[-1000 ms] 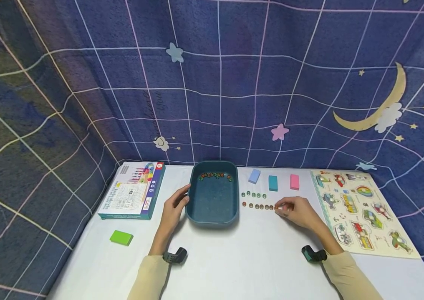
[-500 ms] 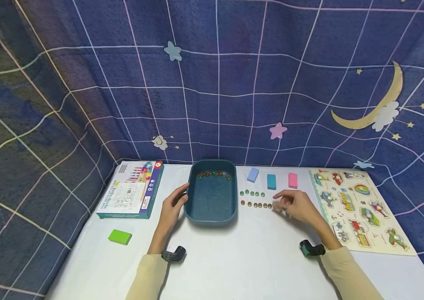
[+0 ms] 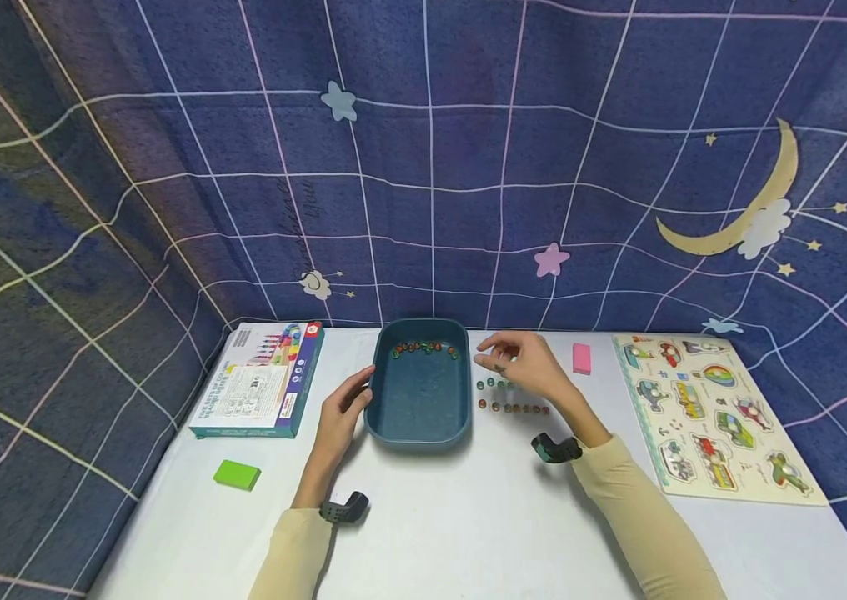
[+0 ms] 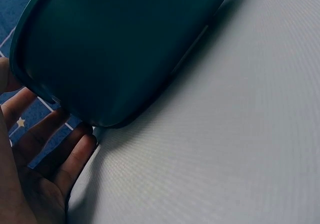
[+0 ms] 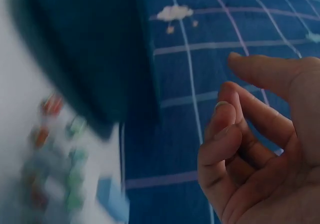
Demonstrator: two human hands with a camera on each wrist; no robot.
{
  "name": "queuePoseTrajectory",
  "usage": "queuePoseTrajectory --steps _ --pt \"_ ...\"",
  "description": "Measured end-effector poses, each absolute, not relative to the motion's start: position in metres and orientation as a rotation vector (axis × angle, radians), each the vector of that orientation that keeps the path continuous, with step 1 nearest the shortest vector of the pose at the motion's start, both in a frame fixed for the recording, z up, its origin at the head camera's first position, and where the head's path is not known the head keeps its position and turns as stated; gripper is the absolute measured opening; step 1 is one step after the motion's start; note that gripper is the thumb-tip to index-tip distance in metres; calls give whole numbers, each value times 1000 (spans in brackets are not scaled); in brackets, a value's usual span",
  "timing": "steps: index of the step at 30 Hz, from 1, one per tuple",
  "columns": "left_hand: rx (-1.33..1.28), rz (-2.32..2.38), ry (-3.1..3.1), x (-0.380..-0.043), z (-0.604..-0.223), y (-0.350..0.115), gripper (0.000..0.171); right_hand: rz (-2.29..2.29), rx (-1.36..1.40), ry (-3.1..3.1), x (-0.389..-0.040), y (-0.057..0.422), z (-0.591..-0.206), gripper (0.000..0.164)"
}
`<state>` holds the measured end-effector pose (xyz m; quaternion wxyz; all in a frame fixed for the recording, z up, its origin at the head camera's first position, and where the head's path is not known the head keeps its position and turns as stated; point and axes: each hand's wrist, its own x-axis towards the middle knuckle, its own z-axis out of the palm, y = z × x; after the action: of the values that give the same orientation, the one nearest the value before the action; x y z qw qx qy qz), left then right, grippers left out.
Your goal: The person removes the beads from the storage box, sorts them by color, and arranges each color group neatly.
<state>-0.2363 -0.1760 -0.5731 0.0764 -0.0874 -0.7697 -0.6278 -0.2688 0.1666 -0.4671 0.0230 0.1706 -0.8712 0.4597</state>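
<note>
The white tabletop (image 3: 431,533) carried everything. One picture board (image 3: 724,417) lay near its far right corner, and one flat box (image 3: 258,379) filled the far left corner. Between them, left of the middle and close to the far edge, stood one dark teal bin (image 3: 418,408).

The left hand (image 3: 341,412) rested relaxed fingers against the bin's left wall, gripping nothing. The right hand (image 3: 524,358) hung just right of the bin, near the tabletop's far edge; its fingers were loosely bent, with a gap between thumb and forefinger and nothing seen between them. The step in hand seemed to be setting marbles out in rows, with the right hand between pieces. The next move would probably call for reaching over the bin's rim and pinching a single marble, while the left hand kept the bin steady.

Three blocks showed: one pink block (image 3: 581,358) near the far edge, one bright green block (image 3: 238,475) toward the left edge, and one pale blue block (image 5: 112,199), visible only from the right wrist.

Smallest were the marbles. The amber row (image 3: 517,408) right of the bin counted seven. In the green row (image 3: 490,382) behind it at least three showed; the right hand hid the rest. The bin's marbles (image 3: 413,347) clustered along its far side, too small to count surely.
</note>
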Motion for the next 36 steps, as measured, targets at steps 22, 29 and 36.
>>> queuePoseTrajectory --steps 22,29,36 --pt "-261 -1920 -2293 -236 -575 -178 40 1450 528 -2878 -344 25 -500 15" --pt "-260 -1929 -2300 -235 -576 -175 40 1248 563 -2966 -347 22 -513 18" --pt "-267 -1907 -2301 -237 -573 -177 40 1060 581 -3007 -350 15 -513 17"
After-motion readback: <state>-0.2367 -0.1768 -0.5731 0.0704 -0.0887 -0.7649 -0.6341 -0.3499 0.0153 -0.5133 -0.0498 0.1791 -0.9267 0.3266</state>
